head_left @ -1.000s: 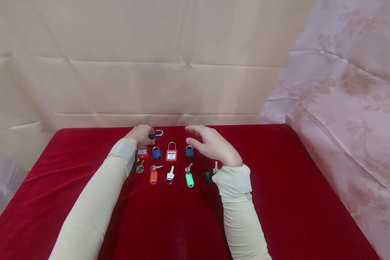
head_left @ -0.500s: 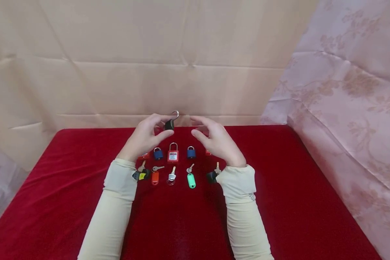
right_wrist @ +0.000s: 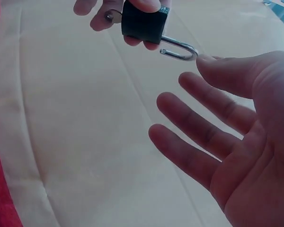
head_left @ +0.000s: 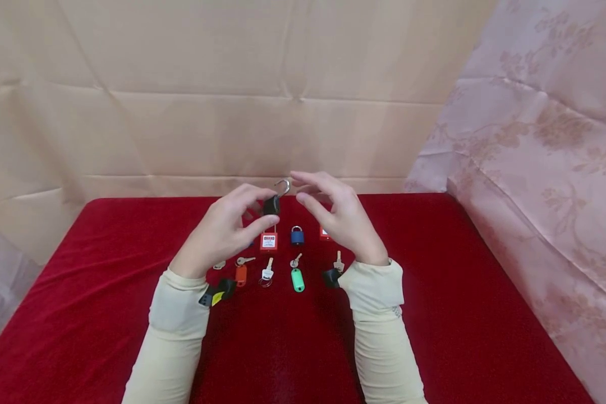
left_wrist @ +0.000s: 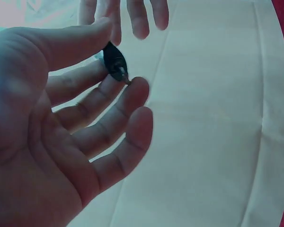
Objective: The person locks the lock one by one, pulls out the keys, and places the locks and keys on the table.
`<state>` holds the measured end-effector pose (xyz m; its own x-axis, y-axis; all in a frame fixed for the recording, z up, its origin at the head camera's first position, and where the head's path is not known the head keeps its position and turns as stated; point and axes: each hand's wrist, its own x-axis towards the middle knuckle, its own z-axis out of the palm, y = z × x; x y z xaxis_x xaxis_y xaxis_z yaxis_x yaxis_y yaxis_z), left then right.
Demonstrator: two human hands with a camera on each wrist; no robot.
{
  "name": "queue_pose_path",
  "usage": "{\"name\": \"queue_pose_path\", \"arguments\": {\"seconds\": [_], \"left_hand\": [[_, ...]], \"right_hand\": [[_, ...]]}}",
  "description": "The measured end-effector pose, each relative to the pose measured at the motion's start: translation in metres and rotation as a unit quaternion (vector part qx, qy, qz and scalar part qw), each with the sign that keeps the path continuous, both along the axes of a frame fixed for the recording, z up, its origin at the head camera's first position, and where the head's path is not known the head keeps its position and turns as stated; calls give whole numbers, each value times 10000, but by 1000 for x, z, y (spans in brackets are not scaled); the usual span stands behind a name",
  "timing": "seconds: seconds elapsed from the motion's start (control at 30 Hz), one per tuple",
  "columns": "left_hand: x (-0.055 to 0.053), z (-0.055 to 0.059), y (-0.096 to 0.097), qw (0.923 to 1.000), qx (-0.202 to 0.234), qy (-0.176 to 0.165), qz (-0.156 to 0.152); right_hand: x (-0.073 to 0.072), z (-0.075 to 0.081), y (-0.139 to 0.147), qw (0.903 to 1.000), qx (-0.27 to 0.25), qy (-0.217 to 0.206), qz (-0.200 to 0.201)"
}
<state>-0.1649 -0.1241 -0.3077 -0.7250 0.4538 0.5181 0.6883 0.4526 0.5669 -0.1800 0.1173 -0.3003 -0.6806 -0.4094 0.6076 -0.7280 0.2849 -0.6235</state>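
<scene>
Between thumb and fingers, my left hand point(head_left: 227, 227) pinches a black padlock point(head_left: 271, 206) above the table. Its silver shackle point(right_wrist: 180, 49) is swung out, one end free of the body. A key point(right_wrist: 114, 15) sticks out of the opposite end, near the left fingers. My right hand point(head_left: 340, 213) is raised beside it, fingers apart and slightly bent. In the right wrist view, the right thumb point(right_wrist: 222, 71) overlaps the shackle's curved end; whether it touches I cannot tell. The left wrist view shows only the padlock's dark narrow side point(left_wrist: 114, 61).
Below the hands on the red cloth point(head_left: 283, 336) lie a red padlock point(head_left: 269, 241), a blue padlock point(head_left: 297, 235) and another red padlock point(head_left: 325, 233), partly covered. Nearer are keys with an orange tag point(head_left: 240, 275) and a green tag point(head_left: 297, 280), and a white-headed key point(head_left: 267, 273).
My left hand has lifted the black padlock from the back left and carried it right, towards the right hand. The right hand has risen slightly and stays near the middle.
</scene>
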Motion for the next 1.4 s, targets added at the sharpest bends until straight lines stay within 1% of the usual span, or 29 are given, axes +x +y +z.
{"name": "queue_pose_path", "arguments": {"seconds": [0.1,0.2,0.27,0.57,0.9,1.2,1.3,1.4], "left_hand": [[5,2,2,9999,-72,-77,-26],[7,3,3,9998,-151,-84,-52],[9,3,4,9997,-209,-65,-67],[12,5,1,9996,-290,-26,-1],[10,3,2,9996,-279,49,20],[11,3,7,9997,-182,129,-83],[11,3,8,9998,-159,132,-53],[12,2,8,9998,-106,137,39]], "right_hand": [[0,-1,-1,9997,36,229,30],[0,-2,0,9989,151,437,-67],[0,-2,1,9985,212,500,-114],[0,-2,-1,9984,382,356,-210],[-2,-4,-4,9983,440,242,-283],[-5,-7,-4,9979,521,86,-387],[-4,-8,-4,9975,558,29,-436],[-4,-8,-5,9977,523,-41,-422]]}}
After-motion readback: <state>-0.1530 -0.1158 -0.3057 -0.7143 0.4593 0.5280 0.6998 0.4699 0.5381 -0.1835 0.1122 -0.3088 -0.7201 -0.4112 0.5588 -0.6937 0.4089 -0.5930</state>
